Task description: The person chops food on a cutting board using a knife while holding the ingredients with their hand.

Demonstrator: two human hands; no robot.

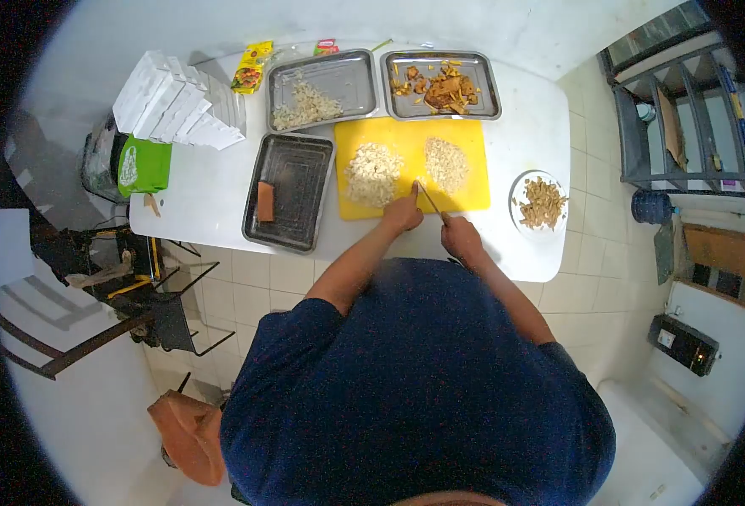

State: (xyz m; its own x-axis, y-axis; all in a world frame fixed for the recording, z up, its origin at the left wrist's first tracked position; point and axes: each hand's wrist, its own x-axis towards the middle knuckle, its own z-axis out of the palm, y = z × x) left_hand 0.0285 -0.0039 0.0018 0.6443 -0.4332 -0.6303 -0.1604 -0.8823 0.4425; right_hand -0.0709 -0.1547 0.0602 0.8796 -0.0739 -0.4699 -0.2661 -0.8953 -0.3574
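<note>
My right hand (461, 237) is wrapped round the handle of a knife (430, 199), whose blade slants up and left over the yellow cutting board (479, 196). Beside the blade, my left hand (403, 212) is closed at the board's lower edge, its forefinger reaching toward the knife tip. A small pale bit lies by that fingertip; what the fingers pinch, if anything, is hidden. On the board, a large heap of chopped whitish pieces (373, 172) lies to the left, and a smaller heap of finer, beige pieces (446, 164) to the right.
Behind the board stand a metal tray with pale shreds (308, 110) and a tray of browned pieces (452, 90). A dark tray (288, 228) holds a reddish-brown block (265, 201). A plate of tan strips (543, 202) sits right; white boxes (170, 101) and a yellow packet (252, 67) stand left.
</note>
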